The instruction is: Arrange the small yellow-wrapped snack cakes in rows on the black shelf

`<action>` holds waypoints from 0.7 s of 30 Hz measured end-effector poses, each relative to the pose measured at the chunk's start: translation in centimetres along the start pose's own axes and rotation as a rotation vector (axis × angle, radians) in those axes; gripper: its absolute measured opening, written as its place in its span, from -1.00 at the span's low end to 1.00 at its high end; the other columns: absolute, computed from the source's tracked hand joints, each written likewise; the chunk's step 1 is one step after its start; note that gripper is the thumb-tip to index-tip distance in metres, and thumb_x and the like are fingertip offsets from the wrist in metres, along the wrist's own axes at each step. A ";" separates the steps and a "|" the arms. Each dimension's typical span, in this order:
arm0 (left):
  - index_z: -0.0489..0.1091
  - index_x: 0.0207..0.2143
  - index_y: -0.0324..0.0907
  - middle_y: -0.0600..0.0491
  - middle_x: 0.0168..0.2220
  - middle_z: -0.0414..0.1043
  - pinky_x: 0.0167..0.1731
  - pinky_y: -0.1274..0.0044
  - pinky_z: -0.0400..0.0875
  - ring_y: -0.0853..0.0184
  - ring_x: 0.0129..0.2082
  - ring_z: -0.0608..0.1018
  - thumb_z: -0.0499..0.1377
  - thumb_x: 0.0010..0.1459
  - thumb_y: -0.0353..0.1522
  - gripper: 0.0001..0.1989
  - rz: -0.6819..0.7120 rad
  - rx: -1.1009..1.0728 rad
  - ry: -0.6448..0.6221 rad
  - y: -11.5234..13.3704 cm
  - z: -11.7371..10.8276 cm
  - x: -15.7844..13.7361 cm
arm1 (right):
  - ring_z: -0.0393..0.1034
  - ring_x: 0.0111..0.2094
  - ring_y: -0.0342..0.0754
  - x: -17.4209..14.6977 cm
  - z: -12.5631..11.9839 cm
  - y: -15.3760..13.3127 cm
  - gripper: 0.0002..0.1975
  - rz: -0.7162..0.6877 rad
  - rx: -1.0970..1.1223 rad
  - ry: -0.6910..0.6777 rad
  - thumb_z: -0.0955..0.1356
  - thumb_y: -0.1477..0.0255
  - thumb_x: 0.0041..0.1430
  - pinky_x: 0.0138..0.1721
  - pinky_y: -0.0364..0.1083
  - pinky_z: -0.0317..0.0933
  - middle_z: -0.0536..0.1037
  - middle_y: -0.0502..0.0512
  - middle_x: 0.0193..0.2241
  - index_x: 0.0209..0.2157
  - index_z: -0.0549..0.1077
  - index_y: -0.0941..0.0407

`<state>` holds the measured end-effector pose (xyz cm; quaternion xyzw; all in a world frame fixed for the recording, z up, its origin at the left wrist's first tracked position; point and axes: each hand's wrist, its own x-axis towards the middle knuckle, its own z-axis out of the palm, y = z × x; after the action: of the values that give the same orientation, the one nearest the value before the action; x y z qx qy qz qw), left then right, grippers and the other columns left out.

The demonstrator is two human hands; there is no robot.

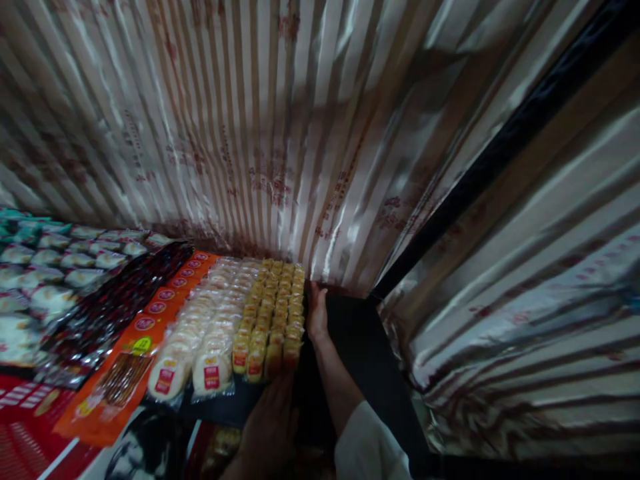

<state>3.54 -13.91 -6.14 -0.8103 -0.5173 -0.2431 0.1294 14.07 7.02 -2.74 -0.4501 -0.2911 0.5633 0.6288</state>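
Small yellow-wrapped packaged cakes (273, 313) stand in tight rows on a black shelf board (357, 340). My right hand (317, 312) lies along the right side of these rows, fingers stretched out and thumb apart. At the front end of the rows is my left hand (273, 413), dim and a little blurred. Its fingers reach up flat against the nearest packs, and neither hand grips anything that I can see. Left of the yellow packs lie two rows of round white packaged cakes (213, 367) in clear wrappers with red labels.
Orange snack packs (150, 320), dark shiny packs (115, 293) and white-and-green packs (65, 260) line the board leftward. Crinkled striped foil sheeting (280, 133) hangs behind and at right. A black post (480, 167) slants down to the board's back corner. A red basket (25, 427) is lower left.
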 end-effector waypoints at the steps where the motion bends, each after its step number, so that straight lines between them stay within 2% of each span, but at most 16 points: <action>1: 0.12 0.17 -0.32 -0.10 0.09 0.32 -0.03 0.48 0.34 0.27 0.08 0.37 -0.09 0.21 -0.37 -0.52 0.004 -0.009 -0.003 0.0 0.0 -0.1 | -0.04 0.24 -0.05 -0.6 -0.4 -0.1 -0.37 0.002 0.003 0.021 0.10 -0.06 0.10 0.24 0.05 -0.17 0.21 -0.04 0.18 0.02 0.36 0.01; 7: 0.24 0.07 -0.41 -0.19 0.08 0.32 -0.01 0.41 0.33 0.21 0.13 0.31 -0.10 0.20 -0.44 -0.59 0.074 -0.126 -0.031 -0.1 -0.1 -0.4 | 0.16 0.15 0.03 -7.1 -2.8 -0.4 -0.42 -0.056 0.050 0.072 0.18 -0.04 0.05 0.13 0.07 0.07 0.38 0.11 0.06 -0.11 0.44 0.09; 10: 0.26 0.04 -0.42 -0.20 0.06 0.33 0.07 0.36 0.27 0.20 0.16 0.25 -0.10 0.19 -0.45 -0.59 0.057 -0.214 -0.081 -0.4 -0.4 -0.4 | 0.32 0.02 0.06 -11.8 -3.7 -0.6 -0.44 -0.055 0.017 0.026 0.22 0.00 0.05 0.00 0.06 0.20 0.46 0.21 -0.05 -0.11 0.42 0.15; 13: 0.29 0.01 -0.39 -0.20 0.07 0.30 0.10 0.33 0.24 0.19 0.18 0.22 -0.10 0.18 -0.43 -0.61 0.052 -0.333 -0.105 -0.5 -1.2 -0.6 | 0.42 -0.16 0.03 -16.7 -4.5 -0.7 -0.48 -0.047 -0.084 -0.028 0.25 0.07 0.06 -0.16 0.01 0.28 0.54 0.21 -0.21 -0.10 0.40 0.18; 16: 0.29 0.00 -0.32 -0.16 0.03 0.31 0.07 0.31 0.26 0.20 0.12 0.26 -0.08 0.18 -0.40 -0.63 -0.029 -0.453 -0.100 0.1 -2.5 -1.9 | 0.43 -0.28 -0.02 -21.2 -5.5 -0.8 -0.55 -0.045 -0.261 -0.091 0.26 0.13 0.09 -0.21 -0.03 0.28 0.56 0.16 -0.30 -0.12 0.43 0.17; 18: 0.34 -0.06 -0.27 -0.13 -0.08 0.37 0.00 0.32 0.32 0.21 0.01 0.35 -0.04 0.17 -0.37 -0.67 -0.087 -0.520 -0.121 0.9 -3.3 -3.8 | 0.42 -0.31 -0.03 -23.4 -6.3 -0.5 -0.59 -0.044 -0.387 -0.149 0.26 0.15 0.11 -0.22 -0.06 0.28 0.56 0.12 -0.34 -0.16 0.45 0.15; 21: 0.40 -0.15 -0.23 -0.11 -0.19 0.41 -0.10 0.36 0.36 0.23 -0.11 0.41 0.01 0.14 -0.36 -0.72 -0.252 -0.586 -0.277 1.8 -3.4 -7.3 | 0.43 -0.37 -0.03 -25.4 -7.4 1.1 -0.60 0.002 -0.553 -0.234 0.24 0.14 0.12 -0.28 -0.08 0.29 0.56 0.10 -0.44 -0.20 0.47 0.14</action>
<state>1.79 -21.89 -7.01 -0.7681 -0.5343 -0.2828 -0.2111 15.04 -19.41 -3.29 -0.5364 -0.5035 0.5116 0.4439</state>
